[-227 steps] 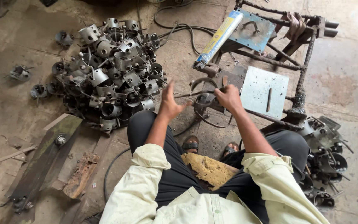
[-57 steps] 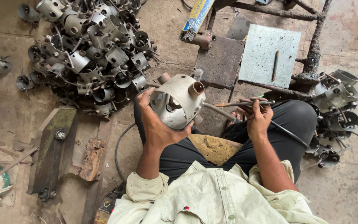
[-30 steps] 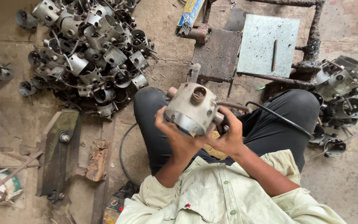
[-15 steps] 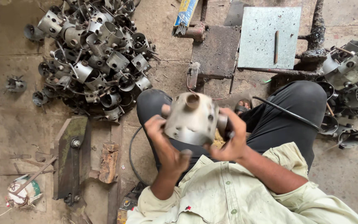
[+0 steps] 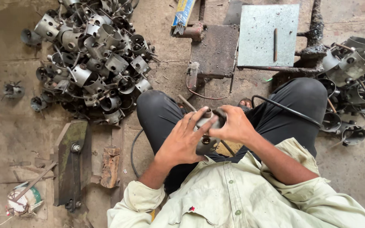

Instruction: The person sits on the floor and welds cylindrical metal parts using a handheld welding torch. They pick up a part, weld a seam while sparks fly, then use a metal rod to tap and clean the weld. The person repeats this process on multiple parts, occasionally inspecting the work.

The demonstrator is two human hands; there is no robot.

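- Far left, the heap of grey metal housings (image 5: 91, 59) lies on the concrete floor (image 5: 5, 122), sitting higher and further left in view than a moment ago.
- Near left, a dark steel bracket with a bolt (image 5: 73, 162) lies flat beside a rusty block (image 5: 110, 166).
- At centre, the grey metal housing (image 5: 207, 134) is lower than it was half a second ago: then it was lifted clear with its round top showing, now it sits down between the knees, mostly hidden by fingers.
- The left hand (image 5: 182, 141) lies over the housing's left side, fingers long and spread, palm turned down, wrist bent inward from the pale sleeve.
- The right hand (image 5: 232, 126) wraps the housing's right side, fingers curled tight, thumb toward the top.
- Both hands grip the same part.
- A black cable (image 5: 286, 109) crosses the right thigh.
- Far centre, a grey steel plate (image 5: 267, 36) rests on a rusty frame (image 5: 216, 50).
- Far right, a smaller pile of housings (image 5: 351, 84) lies beside the knee.
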